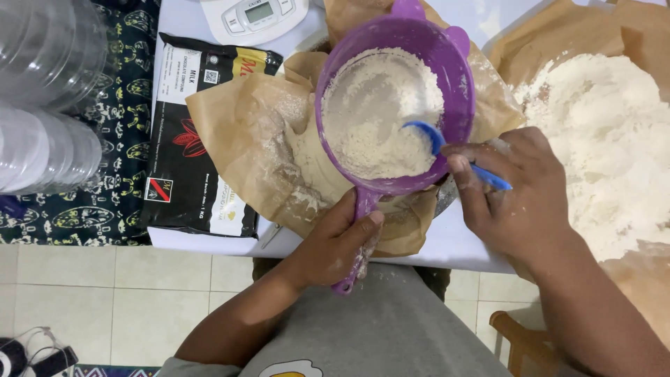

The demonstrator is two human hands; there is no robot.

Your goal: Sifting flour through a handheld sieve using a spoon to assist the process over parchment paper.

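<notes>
The white table (447,244) is crowded. A purple sieve (394,105) sits over crumpled brown paper (237,119) at the centre, with the left hand (335,241) on its handle and the right hand (513,188) holding a blue spoon (433,139) at its rim, blocking the near edge. A flour heap (607,132) fills the right side. A black packet (192,139) lies left, clear plastic containers (45,91) beyond it. A white scale (255,17) closes the far edge. Bare tabletop shows only along the near strip between the hands.

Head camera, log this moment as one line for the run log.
left hand: grips purple sieve handle | right hand: holds blue spoon in sieve's flour | under sieve: brown paper | right: flour heap
</notes>
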